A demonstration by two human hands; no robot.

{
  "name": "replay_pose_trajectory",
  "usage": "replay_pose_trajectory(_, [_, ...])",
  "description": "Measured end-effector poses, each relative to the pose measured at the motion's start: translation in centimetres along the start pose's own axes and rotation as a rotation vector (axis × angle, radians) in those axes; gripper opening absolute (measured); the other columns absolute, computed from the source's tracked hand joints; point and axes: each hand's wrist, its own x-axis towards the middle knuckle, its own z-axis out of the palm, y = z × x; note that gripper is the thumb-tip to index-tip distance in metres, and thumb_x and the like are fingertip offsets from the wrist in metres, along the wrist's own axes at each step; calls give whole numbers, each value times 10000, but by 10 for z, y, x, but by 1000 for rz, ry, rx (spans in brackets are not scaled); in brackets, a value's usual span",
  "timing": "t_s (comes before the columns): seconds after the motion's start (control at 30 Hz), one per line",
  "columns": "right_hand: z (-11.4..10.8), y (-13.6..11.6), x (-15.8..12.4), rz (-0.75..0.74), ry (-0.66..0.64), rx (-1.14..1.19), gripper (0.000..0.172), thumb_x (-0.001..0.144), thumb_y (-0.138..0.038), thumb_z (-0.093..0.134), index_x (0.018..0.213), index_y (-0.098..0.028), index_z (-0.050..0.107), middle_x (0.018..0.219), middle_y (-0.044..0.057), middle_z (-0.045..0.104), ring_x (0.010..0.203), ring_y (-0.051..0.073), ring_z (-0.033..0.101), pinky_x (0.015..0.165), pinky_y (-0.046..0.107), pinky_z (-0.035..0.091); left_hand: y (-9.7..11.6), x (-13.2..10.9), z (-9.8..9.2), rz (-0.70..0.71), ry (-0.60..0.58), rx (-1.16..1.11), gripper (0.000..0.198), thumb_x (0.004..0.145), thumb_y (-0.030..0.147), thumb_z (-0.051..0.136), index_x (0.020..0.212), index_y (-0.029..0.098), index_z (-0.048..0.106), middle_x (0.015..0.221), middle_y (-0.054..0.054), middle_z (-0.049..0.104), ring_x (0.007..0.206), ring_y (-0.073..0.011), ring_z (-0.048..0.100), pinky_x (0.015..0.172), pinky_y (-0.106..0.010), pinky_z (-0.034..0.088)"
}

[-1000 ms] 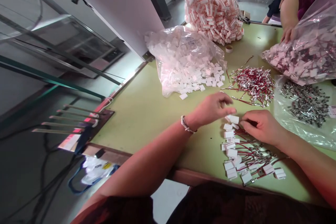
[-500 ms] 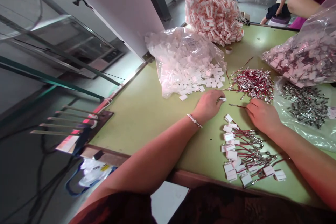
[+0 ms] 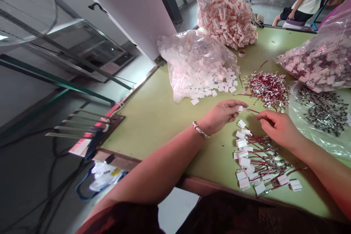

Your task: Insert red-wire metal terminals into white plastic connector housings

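Between the thumb and fingers of my left hand [image 3: 223, 116] is a small white plastic connector housing [image 3: 240, 108]. My right hand [image 3: 279, 126] pinches a short red wire [image 3: 253, 111] whose metal terminal points left, close to the housing; I cannot tell whether they touch. Beyond my right hand lies a heap of red wires with metal terminals [image 3: 267, 87]. Below both hands, several white housings with red wires attached [image 3: 244, 161] lie in a rough column, their wires running right. Loose white housings [image 3: 226, 84] spill from a clear plastic bag [image 3: 178, 76] at the back left.
A large bundle of white and orange pieces [image 3: 223, 18] stands at the back, near a tape roll [image 3: 241, 53]. At right are a full clear bag [image 3: 320, 62] and small metal parts [image 3: 323, 111] on plastic. A rack with prongs [image 3: 109, 126] sits at the left edge. Another person [image 3: 304, 7] sits beyond.
Both hands have lifted off the table and drawn closer together. The red wire has been picked up by my right hand, its terminal now near the housing. The view has shifted slightly.
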Motion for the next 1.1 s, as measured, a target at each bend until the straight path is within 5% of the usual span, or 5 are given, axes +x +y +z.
replay_pose_trajectory(0.2, [-5,-13,-1,104,-130,136,256,858,-316,500,639,-203,567,528,-33,543,495,105,452,512,258,356,-2,3,1,59,76,-127,79,808,165,638,766,143,576,631,28,507,557,-57,469,520,-189,332])
replay_pose_trajectory(0.43, [-6,-17,-2,155,-358,383,320,895,-319,457,606,-197,521,543,-28,563,502,100,448,540,255,351,-7,1,8,27,53,-189,135,806,172,655,918,119,710,606,29,521,516,-44,405,502,-200,339])
replay_pose_trajectory(0.83, [-5,-11,-3,247,-306,475,224,878,-337,471,733,-192,564,489,-59,503,446,92,391,468,244,287,-7,0,7,-7,16,-223,55,801,140,670,832,94,667,660,11,601,529,-25,508,514,-151,407])
replay_pose_trajectory(1.1, [-2,-13,-4,364,-297,475,211,830,-318,498,668,-195,554,434,-71,416,399,80,312,417,235,213,-6,-1,5,26,60,106,164,770,164,703,910,129,625,584,19,642,491,-57,581,456,-156,395])
